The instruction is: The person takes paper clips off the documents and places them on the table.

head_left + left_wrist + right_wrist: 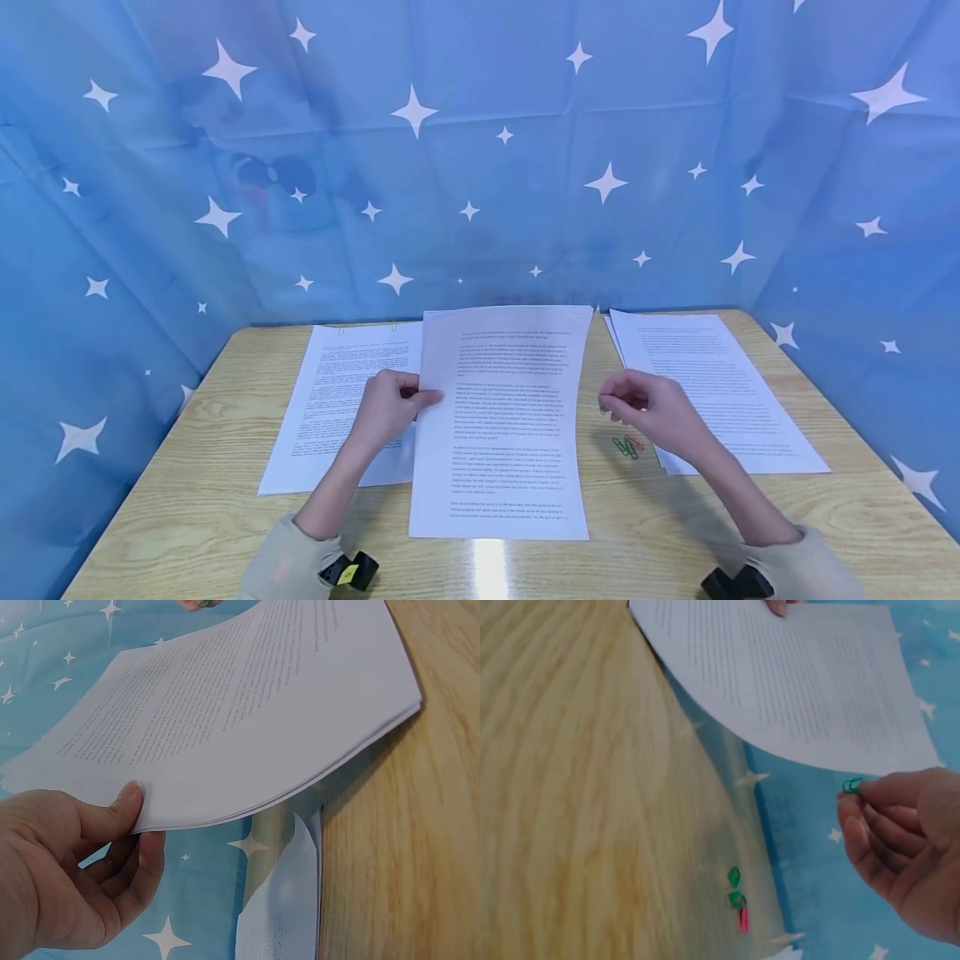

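My left hand (392, 408) pinches the left edge of a printed stack of paper (498, 433), thumb on top and fingers beneath. The stack is tilted up toward me, and its layered edge shows in the left wrist view. Between thumb and fingertips, my right hand (654, 410) holds a green paper clip (852, 784), a short way off the stack's right edge. Below that hand, green paper clips (625, 447) and a pink paper clip (743, 916) lie on the table.
On the left lies a printed stack (360, 375) with two clips (393, 327) along its top edge. Another stack of printed sheets (712, 383) lies at the right, its sheets slightly fanned. A blue star-patterned curtain (480, 167) surrounds the wooden table (187, 500).
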`<state>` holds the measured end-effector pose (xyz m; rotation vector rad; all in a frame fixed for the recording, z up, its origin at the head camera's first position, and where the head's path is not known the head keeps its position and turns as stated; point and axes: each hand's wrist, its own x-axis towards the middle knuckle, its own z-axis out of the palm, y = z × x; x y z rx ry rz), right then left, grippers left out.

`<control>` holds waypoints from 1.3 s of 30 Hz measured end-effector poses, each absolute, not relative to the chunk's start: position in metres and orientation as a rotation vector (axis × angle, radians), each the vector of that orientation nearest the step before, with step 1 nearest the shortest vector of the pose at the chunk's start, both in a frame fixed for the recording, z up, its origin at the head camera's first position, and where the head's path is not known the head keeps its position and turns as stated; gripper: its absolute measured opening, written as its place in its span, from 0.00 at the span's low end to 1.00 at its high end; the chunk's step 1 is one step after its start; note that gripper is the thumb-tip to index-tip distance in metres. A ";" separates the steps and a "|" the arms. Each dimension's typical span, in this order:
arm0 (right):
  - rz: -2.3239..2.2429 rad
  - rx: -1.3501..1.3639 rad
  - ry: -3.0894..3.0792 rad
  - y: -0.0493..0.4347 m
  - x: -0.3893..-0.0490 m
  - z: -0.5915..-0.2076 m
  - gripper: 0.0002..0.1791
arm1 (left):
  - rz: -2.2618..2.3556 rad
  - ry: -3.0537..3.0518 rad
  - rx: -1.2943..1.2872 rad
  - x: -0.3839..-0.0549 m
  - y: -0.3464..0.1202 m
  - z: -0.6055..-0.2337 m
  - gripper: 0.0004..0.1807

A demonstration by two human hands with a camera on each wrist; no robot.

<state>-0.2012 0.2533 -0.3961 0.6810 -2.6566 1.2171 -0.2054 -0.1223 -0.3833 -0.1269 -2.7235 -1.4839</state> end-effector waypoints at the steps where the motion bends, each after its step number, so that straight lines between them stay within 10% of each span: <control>1: 1.208 0.680 -2.670 0.256 -0.200 -0.397 0.02 | -1.481 -2.723 -0.130 -0.205 -0.122 -0.383 0.06; 39: 1.199 0.711 -3.067 0.306 -0.189 -0.411 0.02 | -1.481 -2.747 -0.107 -0.206 -0.122 -0.383 0.05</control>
